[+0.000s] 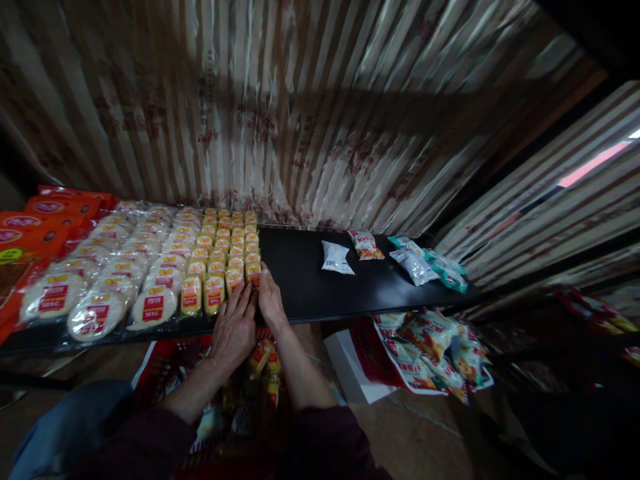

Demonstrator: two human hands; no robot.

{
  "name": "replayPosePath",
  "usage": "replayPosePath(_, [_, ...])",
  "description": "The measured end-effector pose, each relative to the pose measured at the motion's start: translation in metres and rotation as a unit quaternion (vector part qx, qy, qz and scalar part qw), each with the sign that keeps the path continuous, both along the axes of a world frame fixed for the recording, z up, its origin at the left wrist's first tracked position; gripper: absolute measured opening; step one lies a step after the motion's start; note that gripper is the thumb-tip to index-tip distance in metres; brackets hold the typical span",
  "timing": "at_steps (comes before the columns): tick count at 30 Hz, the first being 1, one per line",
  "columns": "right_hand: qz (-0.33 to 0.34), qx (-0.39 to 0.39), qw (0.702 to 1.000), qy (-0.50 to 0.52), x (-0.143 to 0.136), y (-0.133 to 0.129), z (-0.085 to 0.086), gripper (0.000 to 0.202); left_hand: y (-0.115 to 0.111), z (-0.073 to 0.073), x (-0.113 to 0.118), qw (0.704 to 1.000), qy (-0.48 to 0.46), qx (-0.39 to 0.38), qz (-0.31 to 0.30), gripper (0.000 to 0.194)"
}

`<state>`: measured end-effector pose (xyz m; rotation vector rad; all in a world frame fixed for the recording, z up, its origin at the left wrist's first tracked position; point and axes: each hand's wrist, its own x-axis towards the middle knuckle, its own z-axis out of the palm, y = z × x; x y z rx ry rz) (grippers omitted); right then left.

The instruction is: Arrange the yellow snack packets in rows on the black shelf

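Sleeves (333, 441) expose left hand (234, 332) and right hand (271, 301), fingers (242, 303) touching front yellow packets (214, 292), long axes upright, labels (191, 296) outward, grip unclear

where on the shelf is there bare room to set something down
Bare shelf lies between the right hand and the nearest loose packet, and in front of that packet. Left of that hand it is crowded: yellow packs, round cakes, then orange bags.

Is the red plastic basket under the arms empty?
No: small yellow wrapped packets show inside the red plastic basket. How full, I cannot tell.
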<state>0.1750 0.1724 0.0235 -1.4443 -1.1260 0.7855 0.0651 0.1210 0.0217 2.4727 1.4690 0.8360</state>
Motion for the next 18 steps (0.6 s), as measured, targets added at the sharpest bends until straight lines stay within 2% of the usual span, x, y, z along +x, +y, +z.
replayPosePath(3, [0.008,-0.01,1.0,-0.007,-0.005,0.002,0.0,0.059,0.002,-0.001,0.0,1.0,0.0,-0.008,-0.008,0.052])
replayPosePath(6, [-0.012,-0.011,1.0,0.003,-0.005,-0.001,0.003,0.059,0.001,0.005,-0.001,1.0,-0.001,-0.012,-0.009,0.053])
replayPosePath(9, [-0.072,0.02,0.997,0.018,-0.006,-0.017,0.005,0.055,-0.006,0.01,-0.006,1.0,-0.015,0.01,-0.019,0.047])
replayPosePath(11, [-0.122,0.05,0.99,0.047,-0.009,-0.038,0.002,0.052,-0.018,0.005,-0.013,0.998,-0.031,0.019,-0.051,0.04])
replayPosePath(13, [-0.148,0.06,0.983,0.085,-0.014,-0.065,-0.006,0.048,-0.035,-0.009,-0.021,0.994,-0.041,-0.001,-0.1,0.034])
replayPosePath(15, [-0.157,0.031,0.982,0.105,-0.018,-0.093,-0.02,0.042,-0.055,-0.031,-0.028,0.988,-0.036,-0.049,-0.138,0.03])
replayPosePath(18, [-0.173,-0.048,0.979,0.093,-0.019,-0.123,-0.045,0.033,-0.084,-0.068,-0.033,0.983,-0.013,-0.151,-0.104,0.029])
